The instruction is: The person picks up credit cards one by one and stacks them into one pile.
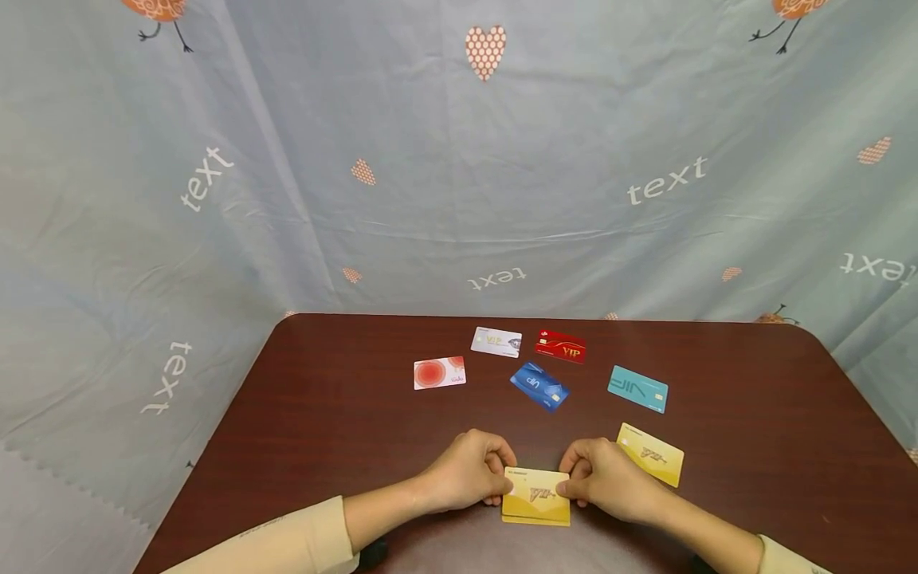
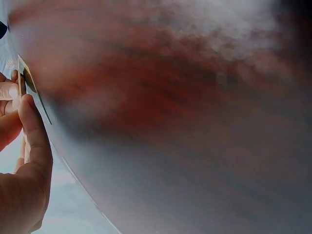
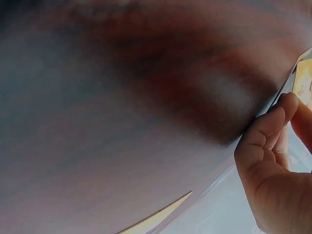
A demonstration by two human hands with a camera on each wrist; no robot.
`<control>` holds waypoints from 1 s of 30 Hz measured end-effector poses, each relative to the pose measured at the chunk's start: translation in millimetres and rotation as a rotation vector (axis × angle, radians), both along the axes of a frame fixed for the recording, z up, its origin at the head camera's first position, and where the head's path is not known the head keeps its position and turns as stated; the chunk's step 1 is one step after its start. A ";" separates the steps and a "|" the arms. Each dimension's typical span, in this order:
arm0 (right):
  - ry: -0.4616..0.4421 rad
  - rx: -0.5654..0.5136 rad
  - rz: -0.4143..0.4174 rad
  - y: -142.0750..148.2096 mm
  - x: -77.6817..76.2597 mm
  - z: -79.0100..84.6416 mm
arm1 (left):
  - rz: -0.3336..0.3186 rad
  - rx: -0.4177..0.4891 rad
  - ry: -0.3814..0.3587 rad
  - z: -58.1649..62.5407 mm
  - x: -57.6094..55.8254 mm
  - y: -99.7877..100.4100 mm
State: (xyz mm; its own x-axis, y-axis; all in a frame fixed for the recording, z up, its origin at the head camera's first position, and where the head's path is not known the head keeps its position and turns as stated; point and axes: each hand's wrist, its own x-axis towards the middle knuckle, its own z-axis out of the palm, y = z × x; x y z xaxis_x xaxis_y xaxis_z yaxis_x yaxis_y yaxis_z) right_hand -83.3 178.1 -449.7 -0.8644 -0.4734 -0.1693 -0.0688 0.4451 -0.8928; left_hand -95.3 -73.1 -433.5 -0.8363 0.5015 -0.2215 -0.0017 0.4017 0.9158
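In the head view a yellow card (image 1: 534,498) is pinched at both side edges near the front of the table. My left hand (image 1: 469,472) grips its left edge between thumb and fingers; my right hand (image 1: 610,478) pinches the right edge the same way. Beneath it, the lower edge of another yellow card (image 1: 536,520) shows, mostly hidden by the top one. Just beyond my right hand lies a third yellow card (image 1: 653,456), tilted on the table. The right wrist view shows the pinched card (image 3: 304,80) at its right border.
Farther back on the dark brown table (image 1: 323,422) lie a white and red card (image 1: 440,373), a white card (image 1: 496,342), a red card (image 1: 561,347), a blue card (image 1: 539,387) and a teal card (image 1: 637,389). A printed grey-blue cloth (image 1: 430,199) hangs behind the table.
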 end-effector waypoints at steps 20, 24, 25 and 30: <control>0.156 0.134 -0.012 -3.4 2.4 -3.8 | -0.053 -0.148 0.130 -6.3 1.0 2.7; 0.159 0.161 -0.004 -4.2 3.2 -3.0 | -0.057 -0.158 0.141 -7.0 1.0 3.6; 0.159 0.163 -0.001 -4.3 3.2 -3.0 | -0.056 -0.161 0.140 -7.3 0.8 3.8; 0.159 0.163 0.007 -4.3 2.7 -3.4 | -0.060 -0.167 0.152 -8.5 0.1 3.7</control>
State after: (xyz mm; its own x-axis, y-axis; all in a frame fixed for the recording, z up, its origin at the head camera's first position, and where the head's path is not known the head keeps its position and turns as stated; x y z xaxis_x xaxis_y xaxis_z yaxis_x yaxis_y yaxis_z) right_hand -80.6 173.8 -453.2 -0.8832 -0.4569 -0.1060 -0.2067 0.5820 -0.7865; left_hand -95.1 -69.4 -442.0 -0.8362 0.5183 -0.1791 0.1601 0.5432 0.8242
